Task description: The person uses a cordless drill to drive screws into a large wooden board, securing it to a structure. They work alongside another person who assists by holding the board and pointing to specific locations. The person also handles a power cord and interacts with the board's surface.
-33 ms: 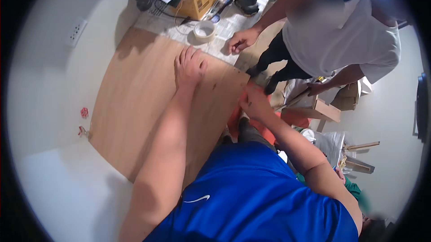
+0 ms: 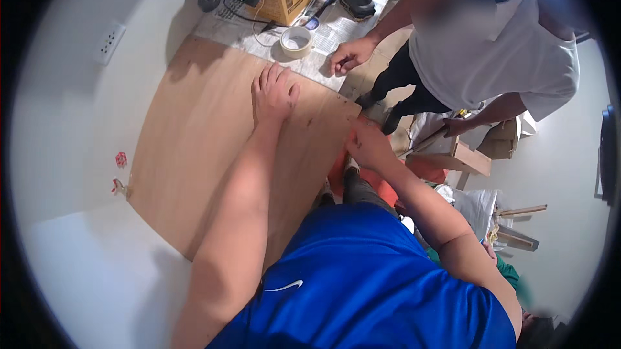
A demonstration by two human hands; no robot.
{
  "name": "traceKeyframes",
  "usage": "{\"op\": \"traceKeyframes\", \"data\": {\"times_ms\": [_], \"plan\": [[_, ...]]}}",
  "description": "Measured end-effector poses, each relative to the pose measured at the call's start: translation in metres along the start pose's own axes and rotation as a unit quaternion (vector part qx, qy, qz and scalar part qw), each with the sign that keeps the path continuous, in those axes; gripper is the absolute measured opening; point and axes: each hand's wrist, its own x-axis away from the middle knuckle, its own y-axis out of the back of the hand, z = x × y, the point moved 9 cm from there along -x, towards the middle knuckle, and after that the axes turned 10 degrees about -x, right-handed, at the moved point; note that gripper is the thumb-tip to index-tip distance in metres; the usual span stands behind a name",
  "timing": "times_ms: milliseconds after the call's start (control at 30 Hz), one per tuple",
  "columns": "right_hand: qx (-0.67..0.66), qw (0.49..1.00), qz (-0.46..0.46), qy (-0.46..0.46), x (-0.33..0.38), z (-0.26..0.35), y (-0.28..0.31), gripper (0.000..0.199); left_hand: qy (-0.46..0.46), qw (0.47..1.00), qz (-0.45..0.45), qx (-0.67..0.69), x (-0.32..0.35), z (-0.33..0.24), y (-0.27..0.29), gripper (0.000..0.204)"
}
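The plywood panel (image 2: 200,148) is the reference: a large, light brown sheet lying flat against the white wall. A co-worker in a white shirt (image 2: 491,38) stands beyond the panel's far right corner, one hand (image 2: 349,56) resting on newspaper just past the far edge. My left hand (image 2: 275,93) lies flat, fingers spread, pressing on the panel near its far edge. My right hand (image 2: 369,145) grips the panel's right edge; its fingers curl out of sight. A roll of tape (image 2: 296,41) sits just past the far edge.
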Motion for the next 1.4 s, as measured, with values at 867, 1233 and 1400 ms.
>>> {"op": "traceKeyframes", "data": {"times_ms": [867,1233,1400], "plan": [[0.026,0.998,0.051,0.011,-0.045,0.037,0.029,0.062,0.016,0.999,0.039,-0.004,-0.004,0.003,-0.001,0.057],[0.039,0.985,0.166,-0.001,-0.027,-0.006,-0.06,0.059,-0.002,0.999,0.028,0.021,-0.01,-0.005,0.006,0.055],[0.012,0.99,0.137,-0.028,-0.025,0.052,0.006,0.057,0.017,1.0,0.017,-0.007,-0.002,0.005,0.002,0.058]]}}
